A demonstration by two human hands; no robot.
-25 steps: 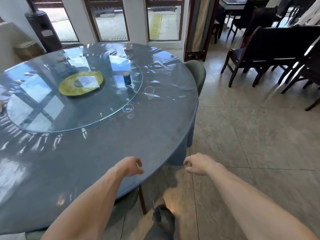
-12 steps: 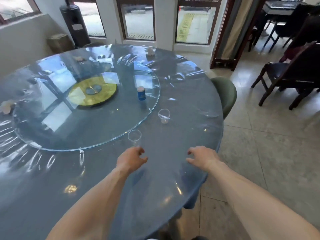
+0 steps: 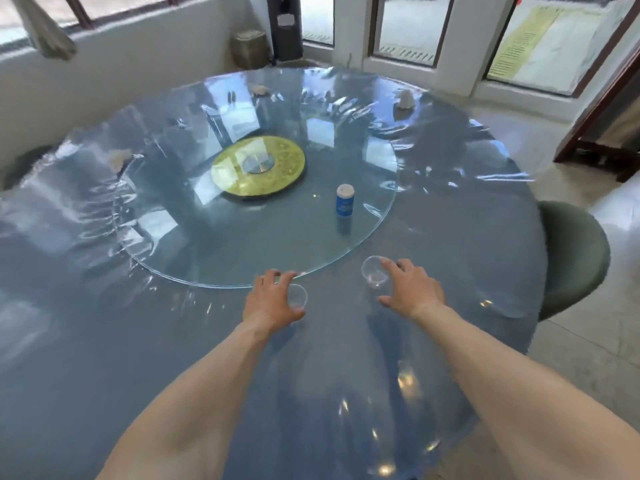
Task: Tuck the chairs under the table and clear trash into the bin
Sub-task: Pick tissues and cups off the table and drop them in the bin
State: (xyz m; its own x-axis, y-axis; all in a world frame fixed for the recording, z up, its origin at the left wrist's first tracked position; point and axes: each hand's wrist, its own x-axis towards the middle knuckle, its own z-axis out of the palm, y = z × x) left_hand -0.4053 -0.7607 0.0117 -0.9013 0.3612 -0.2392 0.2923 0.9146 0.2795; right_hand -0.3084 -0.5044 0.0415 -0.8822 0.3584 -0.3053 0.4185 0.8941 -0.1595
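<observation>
From the head view, a round table (image 3: 104,341) with a blue cloth under glossy clear plastic fills most of the scene. A glass turntable (image 3: 194,244) sits on it, with a yellow-green disc (image 3: 239,174) at its middle and a small blue canister with a white cap (image 3: 345,200) standing upright near its right edge.

The left hand (image 3: 272,301) is on the table just off the near rim of the turntable, its grip curled part-way round a clear plastic cup (image 3: 298,296); the fingers arch over the far side and the thumb lies at the near side, touching the cup. The right hand (image 3: 410,289) reaches to a second clear plastic cup (image 3: 373,273) that stands a little further out and to the right. Its fingers are spread and lie against the cup's right side, the thumb held apart below; whether this grip has closed on the cup cannot be told.

Crumpled white scraps lie on the far part of the table: one at the far right (image 3: 404,99), one at the far middle (image 3: 260,90), one at the left by the turntable rim (image 3: 117,157).

A green chair (image 3: 575,258) stands at the right edge of the table, its seat partly under the top. A bin (image 3: 250,48) stands on the floor against the wall beyond the table, beside a dark upright unit (image 3: 285,27)
</observation>
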